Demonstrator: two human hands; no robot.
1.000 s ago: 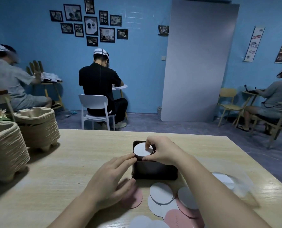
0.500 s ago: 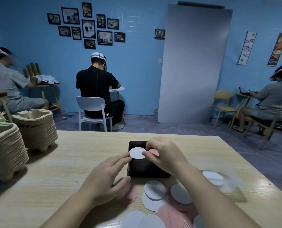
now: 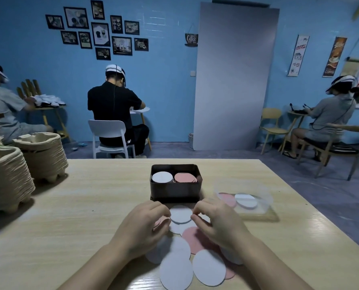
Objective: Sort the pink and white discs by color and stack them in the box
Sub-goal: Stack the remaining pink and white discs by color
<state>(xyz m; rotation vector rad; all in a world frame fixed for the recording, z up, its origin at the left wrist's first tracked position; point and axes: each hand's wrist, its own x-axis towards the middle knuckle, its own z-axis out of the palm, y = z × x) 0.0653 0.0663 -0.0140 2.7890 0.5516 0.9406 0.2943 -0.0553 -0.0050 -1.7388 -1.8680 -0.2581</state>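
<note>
A dark box (image 3: pixel 175 190) stands mid-table, holding a white disc stack (image 3: pixel 162 177) on its left and a pink disc stack (image 3: pixel 185 177) on its right. In front of it lies a loose pile of discs, among them a white disc (image 3: pixel 180 214), a pink disc (image 3: pixel 192 237) and two large white ones (image 3: pixel 175 271) nearest me. My left hand (image 3: pixel 145 225) curls over the pile's left side, fingertips on a small pink disc (image 3: pixel 160 221). My right hand (image 3: pixel 216 222) pinches the right edge of the top white disc.
A clear plastic container (image 3: pixel 265 208) with a pink and a white disc sits right of the box. Two stacks of pulp trays (image 3: pixel 7 176) stand at the table's left edge. Three people sit at small tables behind.
Both hands have drawn back from the box to the loose pile. The white disc from my right hand now lies on the white stack in the box.
</note>
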